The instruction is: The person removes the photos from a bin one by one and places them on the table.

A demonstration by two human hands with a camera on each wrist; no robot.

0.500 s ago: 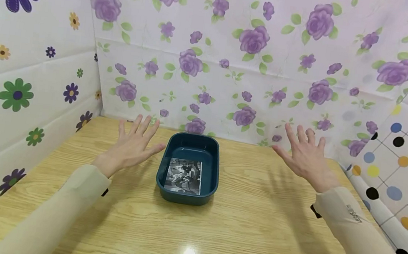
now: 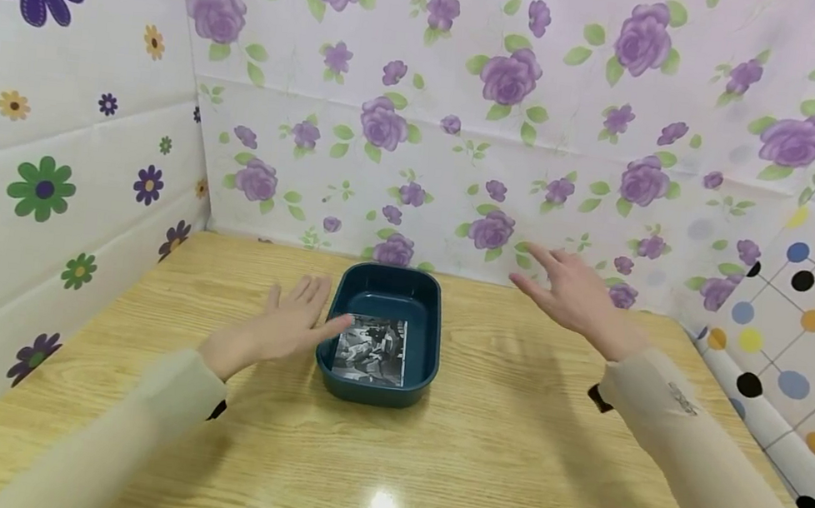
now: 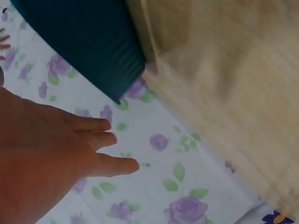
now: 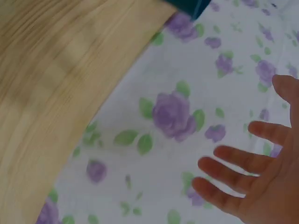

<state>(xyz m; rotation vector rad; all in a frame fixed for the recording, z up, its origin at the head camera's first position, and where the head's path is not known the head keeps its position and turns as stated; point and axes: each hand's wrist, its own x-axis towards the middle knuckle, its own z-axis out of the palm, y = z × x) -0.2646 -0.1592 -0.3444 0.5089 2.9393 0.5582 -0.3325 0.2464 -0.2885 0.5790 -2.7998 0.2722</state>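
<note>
A dark teal rectangular bin [image 2: 376, 395] stands on the wooden table, and a black-and-white printed picture [image 2: 370, 350] lies in its near part. My left hand [image 2: 276, 330] hovers at the bin's left side with fingers straight; its thumb overlaps the left rim in the head view. In the left wrist view the same hand [image 3: 51, 149] is near the bin's ribbed wall [image 3: 93, 42]. My right hand [image 2: 574, 296] is held in the air to the right of the bin, holding nothing. The right wrist view shows its fingers [image 4: 229, 172] spread apart.
Light wood tabletop [image 2: 489, 464] runs under the bin, with a bright light reflection near the front. A rose-patterned cloth [image 2: 467, 127] hangs behind. Flowered cloth [image 2: 87, 150] bounds the left side, and dotted cloth [image 2: 804, 349] the right.
Both hands have moved inward toward the bin. The left came right and slightly lower to its rim; the right moved left and turned more sideways. Bin and picture stay put.
</note>
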